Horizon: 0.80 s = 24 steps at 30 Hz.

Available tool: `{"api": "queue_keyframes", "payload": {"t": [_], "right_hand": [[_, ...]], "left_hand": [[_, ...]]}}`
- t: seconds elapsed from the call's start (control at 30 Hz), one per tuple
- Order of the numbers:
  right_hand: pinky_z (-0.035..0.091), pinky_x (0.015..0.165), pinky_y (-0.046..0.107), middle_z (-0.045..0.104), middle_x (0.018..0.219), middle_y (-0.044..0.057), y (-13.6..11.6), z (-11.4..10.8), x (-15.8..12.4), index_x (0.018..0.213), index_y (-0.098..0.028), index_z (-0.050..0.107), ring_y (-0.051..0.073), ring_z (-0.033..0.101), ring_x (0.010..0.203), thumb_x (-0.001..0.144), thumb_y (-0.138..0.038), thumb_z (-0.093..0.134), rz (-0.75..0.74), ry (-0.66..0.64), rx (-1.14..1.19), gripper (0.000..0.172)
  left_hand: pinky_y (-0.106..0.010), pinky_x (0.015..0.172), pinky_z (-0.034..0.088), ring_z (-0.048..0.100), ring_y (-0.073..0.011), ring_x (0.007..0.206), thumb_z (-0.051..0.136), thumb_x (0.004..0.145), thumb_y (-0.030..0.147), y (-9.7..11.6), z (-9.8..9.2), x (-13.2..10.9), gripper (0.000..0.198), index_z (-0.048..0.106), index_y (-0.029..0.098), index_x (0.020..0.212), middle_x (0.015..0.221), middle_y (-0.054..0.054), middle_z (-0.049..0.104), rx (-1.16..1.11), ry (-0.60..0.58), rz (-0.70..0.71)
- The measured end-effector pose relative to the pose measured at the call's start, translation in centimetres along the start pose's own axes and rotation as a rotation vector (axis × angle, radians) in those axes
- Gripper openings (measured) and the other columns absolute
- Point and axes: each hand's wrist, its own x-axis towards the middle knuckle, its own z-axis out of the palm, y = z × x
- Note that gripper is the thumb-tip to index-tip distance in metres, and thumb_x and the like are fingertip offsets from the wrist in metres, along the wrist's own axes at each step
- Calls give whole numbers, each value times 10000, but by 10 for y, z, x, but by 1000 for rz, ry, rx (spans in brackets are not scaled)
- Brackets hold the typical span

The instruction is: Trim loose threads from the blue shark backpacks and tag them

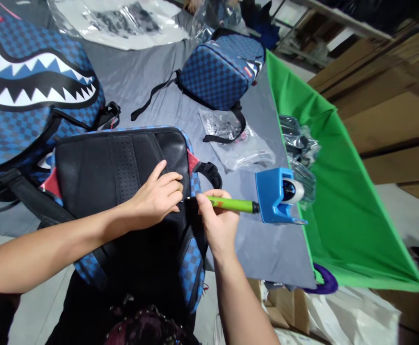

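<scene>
A blue checkered backpack (123, 167) lies back-side up in front of me, its black padded panel facing the camera. My left hand (157, 194) rests on that panel, fingers curled against the fabric near the right edge. My right hand (216, 223) pinches a green pen-like tool (231, 204), its dark tip touching the backpack's edge beside my left fingers. Whether the left fingers pinch anything is hidden.
A blue tape dispenser (279, 195) stands right of the tool on the grey table cover (152, 81). A shark-mouth backpack (29, 91) lies at left, another blue backpack (223, 69) behind. Clear plastic bags (238, 139), a green cloth bin (338, 191) at right.
</scene>
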Motion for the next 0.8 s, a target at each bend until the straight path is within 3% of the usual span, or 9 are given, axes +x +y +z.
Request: {"api": "queue_keyframes", "payload": {"t": [0.1,0.27,0.43,0.53,0.67,0.8], "right_hand": [[407,499,226,535,603,-47,13,14,-1,750,-178,560,89,479,507,877,-438,644,-118,149,-61,301],[453,575,260,545,640,-35,41,23,-16,759,-198,555,112,522,564,905,-409,606,-285,292,-148,262],[474,589,291,533,655,-36,45,6,-48,822,-215,539,124,529,554,929,-450,559,-214,431,-143,259],[450,541,278,495,622,-58,51,-5,-60,859,-220,519,109,483,489,939,-470,532,-172,523,-144,263],[488,607,296,535,687,-37,65,-12,-59,878,-220,525,127,546,577,914,-488,565,-133,459,-194,274],[492,619,288,553,694,-27,71,-14,-52,876,-204,544,128,559,592,912,-453,581,-139,401,-208,255]], "left_hand": [[-611,1216,190,547,-251,1178,603,919,240,0,2,-3,76,618,169,896,1010,-59,698,24,36,17],[-550,1179,276,577,-226,1069,577,927,233,-5,3,-3,79,617,168,906,964,-57,691,9,18,63],[-601,1153,269,563,-237,1076,518,948,265,4,7,23,142,625,186,896,968,-52,672,-125,-115,151],[-609,1157,272,540,-259,1140,573,919,311,9,12,42,141,645,190,909,995,-48,645,-176,-202,215],[-659,1164,247,463,-322,1279,668,857,381,8,14,46,239,646,165,958,1114,-56,583,57,-172,160],[-628,1188,254,551,-250,1116,584,917,284,13,18,30,121,623,176,878,975,-39,629,120,-79,146]]}}
